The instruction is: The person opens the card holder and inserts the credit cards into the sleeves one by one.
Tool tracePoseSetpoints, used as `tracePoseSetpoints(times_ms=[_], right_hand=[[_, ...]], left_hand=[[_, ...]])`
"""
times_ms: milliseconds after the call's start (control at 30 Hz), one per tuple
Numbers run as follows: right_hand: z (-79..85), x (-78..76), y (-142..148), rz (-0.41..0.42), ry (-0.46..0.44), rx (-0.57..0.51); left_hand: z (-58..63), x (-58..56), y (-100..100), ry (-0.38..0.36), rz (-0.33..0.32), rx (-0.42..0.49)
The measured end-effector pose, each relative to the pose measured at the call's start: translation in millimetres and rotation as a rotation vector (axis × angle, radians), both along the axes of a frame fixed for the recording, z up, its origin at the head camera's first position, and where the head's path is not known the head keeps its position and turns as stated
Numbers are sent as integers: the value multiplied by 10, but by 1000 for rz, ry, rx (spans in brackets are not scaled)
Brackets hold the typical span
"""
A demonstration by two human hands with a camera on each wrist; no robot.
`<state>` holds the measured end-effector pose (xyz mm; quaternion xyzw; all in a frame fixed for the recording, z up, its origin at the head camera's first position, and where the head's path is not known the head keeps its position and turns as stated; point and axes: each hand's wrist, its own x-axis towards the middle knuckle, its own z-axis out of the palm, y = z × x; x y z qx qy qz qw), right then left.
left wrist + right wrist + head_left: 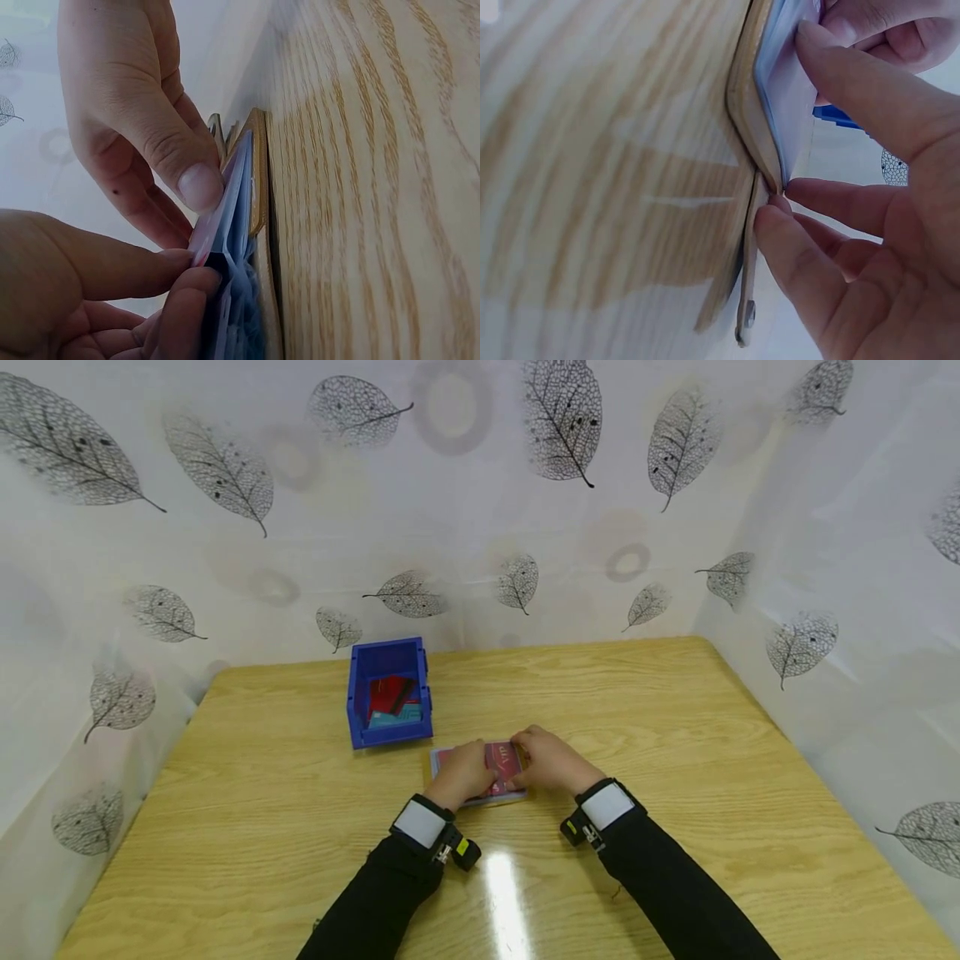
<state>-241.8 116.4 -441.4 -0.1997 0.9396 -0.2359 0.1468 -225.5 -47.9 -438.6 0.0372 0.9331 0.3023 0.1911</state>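
Observation:
A tan card holder [428, 768] with a stack of clear plastic sleeves [244, 187] lies open on the table. A red card marked VIP [504, 760] shows in its top sleeve. My left hand [460, 772] is over its left half; in the left wrist view thumb and forefinger pinch the near edge of the upper sleeves, beside a dark strip. My right hand [551, 762] grips the right side, its thumb [199, 187] on the top sleeve and its fingers [776, 225] at the cover's edge. A strap with a metal snap [748, 311] sticks out there.
A blue plastic bin [390, 737] stands behind the holder, slightly left, with red cards [390, 693] and a light blue card [396, 717] inside. The wood-grain table [645, 710] ends at a leaf-patterned white curtain [465, 527] at the back and sides.

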Motion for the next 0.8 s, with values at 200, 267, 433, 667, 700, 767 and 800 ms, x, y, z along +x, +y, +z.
tracePoseSetpoints(times_ms=[200, 267, 433, 667, 700, 767, 800], right_hand=[[4, -18, -24, 0, -19, 18], [9, -30, -36, 3, -17, 26], [38, -42, -49, 5, -6, 42], [28, -34, -60, 6, -3, 51], [28, -32, -58, 4, -3, 51], [23, -37, -43, 6, 3, 52], [23, -42, -29, 9, 6, 48]], left_hand=[[-4, -2, -7, -18, 1, 26], [-7, -5, -14, -25, 5, 48], [-21, -10, -51, -25, 8, 132], [87, 66, -174, 48, 24, 87], [103, 74, -199, 72, 24, 69], [141, 87, -267, 93, 34, 84], [150, 89, -315, 106, 39, 104]])
